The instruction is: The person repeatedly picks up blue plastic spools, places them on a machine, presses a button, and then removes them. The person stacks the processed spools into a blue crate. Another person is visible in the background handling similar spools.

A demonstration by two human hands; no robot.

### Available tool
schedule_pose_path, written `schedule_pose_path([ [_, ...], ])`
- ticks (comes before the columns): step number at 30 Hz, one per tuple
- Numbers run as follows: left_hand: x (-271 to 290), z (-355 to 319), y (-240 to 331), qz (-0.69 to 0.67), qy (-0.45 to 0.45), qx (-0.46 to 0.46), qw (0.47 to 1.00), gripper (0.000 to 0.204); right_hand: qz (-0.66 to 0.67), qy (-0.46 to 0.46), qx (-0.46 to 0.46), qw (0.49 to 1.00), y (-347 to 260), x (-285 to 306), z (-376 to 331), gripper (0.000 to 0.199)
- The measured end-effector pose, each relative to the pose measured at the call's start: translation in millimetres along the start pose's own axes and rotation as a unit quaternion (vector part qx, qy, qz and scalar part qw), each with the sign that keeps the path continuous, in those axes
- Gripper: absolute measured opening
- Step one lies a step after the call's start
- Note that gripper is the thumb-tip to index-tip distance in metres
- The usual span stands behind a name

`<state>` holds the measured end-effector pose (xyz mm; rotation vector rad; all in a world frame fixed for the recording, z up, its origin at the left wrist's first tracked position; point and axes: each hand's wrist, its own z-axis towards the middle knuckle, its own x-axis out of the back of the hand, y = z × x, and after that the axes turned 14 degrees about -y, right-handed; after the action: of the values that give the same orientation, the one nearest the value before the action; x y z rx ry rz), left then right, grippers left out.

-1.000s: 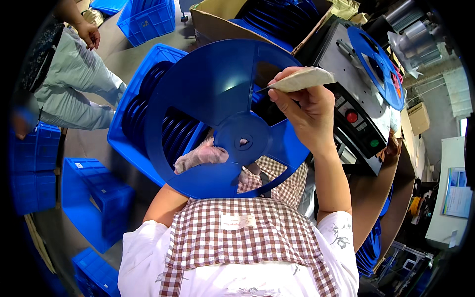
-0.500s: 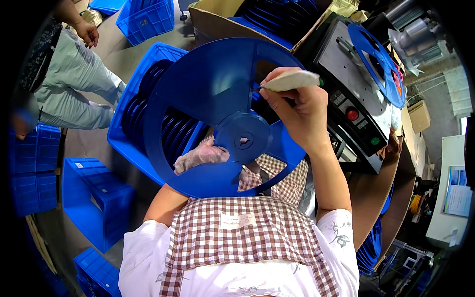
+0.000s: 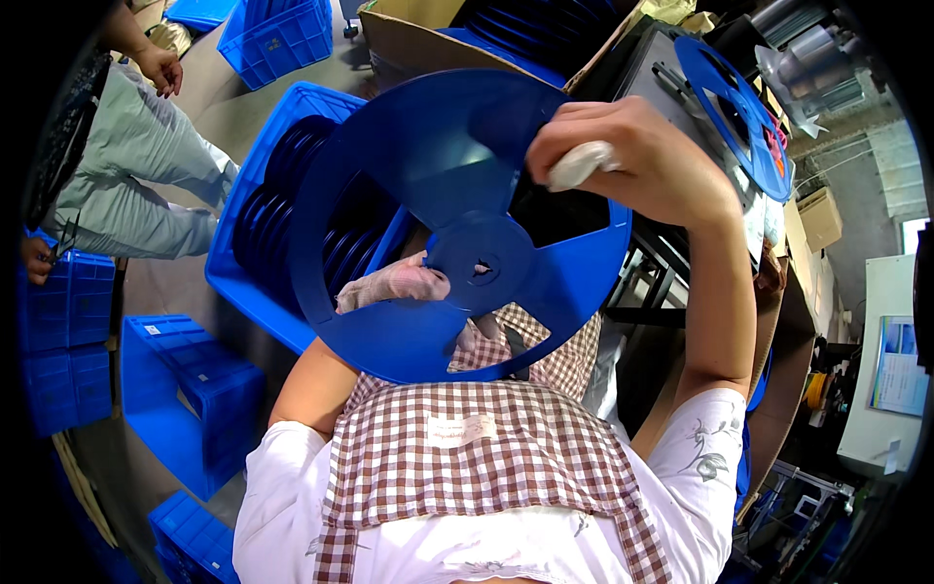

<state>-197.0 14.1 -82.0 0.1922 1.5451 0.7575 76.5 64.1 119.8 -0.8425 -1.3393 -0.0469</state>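
Note:
A large blue plastic reel [image 3: 409,127] with wide cut-out windows is held up in front of my checked apron. My left hand [image 3: 394,284], in a pale pinkish glove, closes on the reel beside its hub; some of its fingers show through the lower window. My bare right hand [image 3: 623,151] is bent at the wrist by the reel's upper right rim. Its fingers are closed around a narrow whitish thing [image 3: 581,165], like a cloth-wrapped handle. What lies at that thing's far end is hidden by my fingers.
A blue crate [image 3: 226,243] of dark blue reels stands behind and left. A cardboard box [image 3: 399,49] with more reels is beyond. At right, another blue reel [image 3: 691,63] lies on a machine. Empty-looking blue crates [image 3: 185,360] and another person [image 3: 136,156] are left.
My right hand has moved right and up from the window's edge to the reel's upper right rim, its wrist turning over. The reel has tilted slightly; my left hand keeps its grip.

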Motion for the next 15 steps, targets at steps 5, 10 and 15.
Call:
schedule_pose_path([
  [5, -4, 7, 10, -0.001, 0.028, 0.002, 1.0, 0.073, 0.183, 0.146, 0.049, 0.971, 8, -13, -42, 0.017],
  [10, 27, 5, 18, -0.004, -0.062, 0.017, 0.998, 0.071, 0.464, 0.244, 0.015, 0.851, 7, -69, -33, 0.014],
  [15, 43, 20, 31, 0.067, -0.1, 0.011, 0.993, 0.068, 0.271, 0.364, -0.132, 0.881, 9, -75, 17, 0.025],
])
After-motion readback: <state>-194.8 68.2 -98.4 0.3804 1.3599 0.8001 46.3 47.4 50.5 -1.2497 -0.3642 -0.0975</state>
